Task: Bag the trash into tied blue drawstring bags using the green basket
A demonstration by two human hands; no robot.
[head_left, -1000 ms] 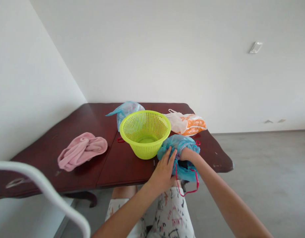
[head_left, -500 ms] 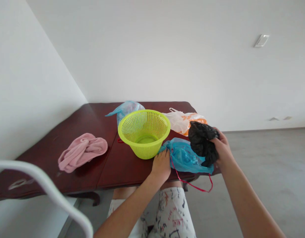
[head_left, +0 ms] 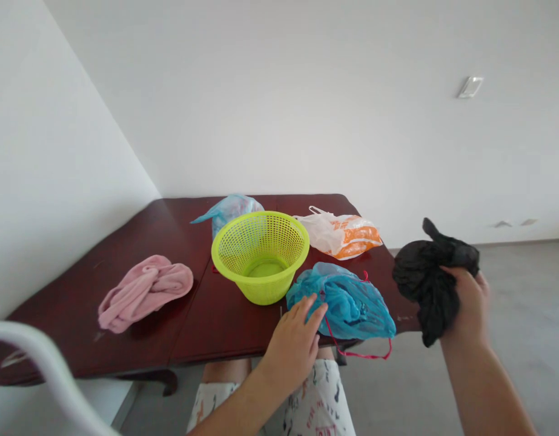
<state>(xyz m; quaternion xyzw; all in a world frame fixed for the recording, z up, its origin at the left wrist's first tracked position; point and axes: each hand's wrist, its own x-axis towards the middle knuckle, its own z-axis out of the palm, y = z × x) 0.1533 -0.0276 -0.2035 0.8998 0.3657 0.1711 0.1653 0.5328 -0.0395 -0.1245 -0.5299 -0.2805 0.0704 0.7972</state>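
Observation:
Gripped in my right hand [head_left: 470, 303] is a crumpled black plastic bag [head_left: 424, 272], held up past the table's right edge. My left hand [head_left: 295, 339] has its fingers apart and reaches over the near left side of a blue plastic bag [head_left: 352, 303]; whether the fingertips touch it I cannot tell. A red drawstring [head_left: 361, 355] hangs from the blue bag over the table's front edge. Just behind and left of this bag stands a yellow-green plastic basket [head_left: 261, 290] with perforated walls and nothing seen inside.
The dark red wooden table [head_left: 206, 315] carries a folded pink cloth [head_left: 145, 290] at left. Behind the basket sits a light blue plastic bag [head_left: 231, 209], and to its right a white and orange plastic bag [head_left: 343, 236]. A white curved tube [head_left: 47, 357] crosses the lower left.
My right hand has carried the black bag to the right, off the blue bag. My left hand has let go of the blue bag's edge and opened. The blue bag looks puffier.

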